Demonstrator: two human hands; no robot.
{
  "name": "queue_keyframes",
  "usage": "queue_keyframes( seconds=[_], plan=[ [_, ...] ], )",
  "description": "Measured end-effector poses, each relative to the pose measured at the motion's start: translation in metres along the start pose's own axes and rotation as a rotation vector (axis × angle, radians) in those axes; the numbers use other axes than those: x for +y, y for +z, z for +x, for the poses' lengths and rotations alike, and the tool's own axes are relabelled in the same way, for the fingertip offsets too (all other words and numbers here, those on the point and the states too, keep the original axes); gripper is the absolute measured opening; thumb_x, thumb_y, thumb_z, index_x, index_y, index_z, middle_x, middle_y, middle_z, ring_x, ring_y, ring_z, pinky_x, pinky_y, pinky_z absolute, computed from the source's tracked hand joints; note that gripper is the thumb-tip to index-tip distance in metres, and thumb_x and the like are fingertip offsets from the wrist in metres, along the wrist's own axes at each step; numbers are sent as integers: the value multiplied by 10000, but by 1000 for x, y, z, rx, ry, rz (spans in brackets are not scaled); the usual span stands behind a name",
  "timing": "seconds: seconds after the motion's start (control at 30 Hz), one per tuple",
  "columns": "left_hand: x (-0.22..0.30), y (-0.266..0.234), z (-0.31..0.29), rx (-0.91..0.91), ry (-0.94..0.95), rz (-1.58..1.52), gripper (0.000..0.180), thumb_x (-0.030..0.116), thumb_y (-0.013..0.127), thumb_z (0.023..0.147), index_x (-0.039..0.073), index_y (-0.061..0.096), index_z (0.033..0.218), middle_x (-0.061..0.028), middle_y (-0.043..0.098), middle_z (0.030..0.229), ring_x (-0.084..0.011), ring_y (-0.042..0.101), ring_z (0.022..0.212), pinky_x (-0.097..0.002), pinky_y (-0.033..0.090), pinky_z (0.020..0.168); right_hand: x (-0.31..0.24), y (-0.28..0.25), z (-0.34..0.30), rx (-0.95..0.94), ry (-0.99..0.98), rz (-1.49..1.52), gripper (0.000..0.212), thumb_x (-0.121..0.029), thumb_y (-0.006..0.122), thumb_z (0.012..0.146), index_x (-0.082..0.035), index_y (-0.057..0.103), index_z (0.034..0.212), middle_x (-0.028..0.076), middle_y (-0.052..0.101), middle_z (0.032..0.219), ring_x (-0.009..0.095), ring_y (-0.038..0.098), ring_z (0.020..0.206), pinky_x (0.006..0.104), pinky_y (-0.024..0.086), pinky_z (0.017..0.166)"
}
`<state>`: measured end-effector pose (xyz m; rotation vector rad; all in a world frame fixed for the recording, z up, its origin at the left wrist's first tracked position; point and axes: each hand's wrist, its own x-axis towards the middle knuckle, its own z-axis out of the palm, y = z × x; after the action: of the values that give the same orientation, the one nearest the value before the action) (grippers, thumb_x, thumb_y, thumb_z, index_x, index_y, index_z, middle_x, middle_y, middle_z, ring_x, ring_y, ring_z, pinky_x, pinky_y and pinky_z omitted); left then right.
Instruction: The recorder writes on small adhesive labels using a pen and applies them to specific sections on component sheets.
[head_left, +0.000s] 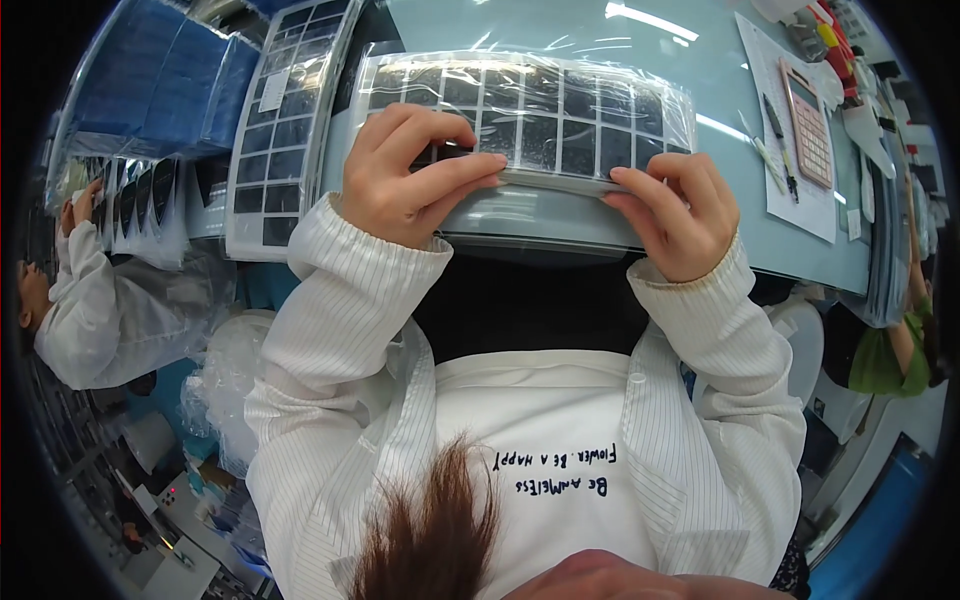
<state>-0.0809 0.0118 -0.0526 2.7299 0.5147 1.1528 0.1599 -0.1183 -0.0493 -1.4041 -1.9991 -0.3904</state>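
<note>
A clear plastic bag (540, 110) lies on the table in front of me, with a stack of white-bordered sheets of dark rectangles inside it. Its shiny film is wrinkled and catches the light. My left hand (410, 175) pinches the bag's near edge left of its middle, thumb and index finger pressed together there. Toward the right end of that same edge, my right hand (685, 215) grips with thumb and fingertips. Between the two hands the near edge is slightly raised in a narrow fold. The fingertips' undersides are hidden.
Another stack of dark-squared sheets (285, 130) stands to the left, beside blue film-wrapped packs (150, 80). At the right lie a paper sheet (810, 205), a pink calculator (806, 120) and pens (778, 140). A co-worker (90, 300) is at far left; a green sleeve (890, 360) shows at far right.
</note>
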Motion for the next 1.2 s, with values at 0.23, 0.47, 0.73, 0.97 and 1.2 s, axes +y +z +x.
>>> queue_keyframes(
  seconds=[0.23,0.47,0.73,0.97,1.2],
  plan=[
    [-2,-2,3,-39,146,60,213,124,772,639,166,726,843,-21,631,791,-200,601,741,-307,512,618,-12,-27,-9,-117,-24,-5,365,-170,812,656,-149,682,996,50,598,946,190,585,806,296,491,680],
    [-2,-2,5,-18,226,89,223,105,743,621,135,719,841,-21,617,762,-190,598,726,-301,502,604,-14,-4,-36,-166,-492,-412,522,-327,708,815,-297,504,1294,-43,479,1286,155,488,1189,362,375,1066],
    [-1,-1,5,4,216,73,232,86,733,598,113,719,828,-20,596,731,-185,596,729,-295,505,588,-24,-4,-15,-185,-670,-75,251,-160,721,788,-133,637,1023,13,617,1110,153,580,1000,340,468,809],
    [-2,-5,9,-108,113,-97,213,26,733,641,97,725,842,-18,577,736,-182,588,726,-266,526,595,-16,-48,42,-274,-176,324,149,-21,675,780,-4,683,929,105,650,874,203,616,740,290,456,676],
    [-5,-30,18,-383,12,-196,501,-161,643,612,75,687,1051,-68,598,847,-238,595,842,-313,541,741,4,-37,59,-238,174,459,109,-27,641,840,49,695,897,122,658,789,159,617,672,232,469,595]
  ],
)
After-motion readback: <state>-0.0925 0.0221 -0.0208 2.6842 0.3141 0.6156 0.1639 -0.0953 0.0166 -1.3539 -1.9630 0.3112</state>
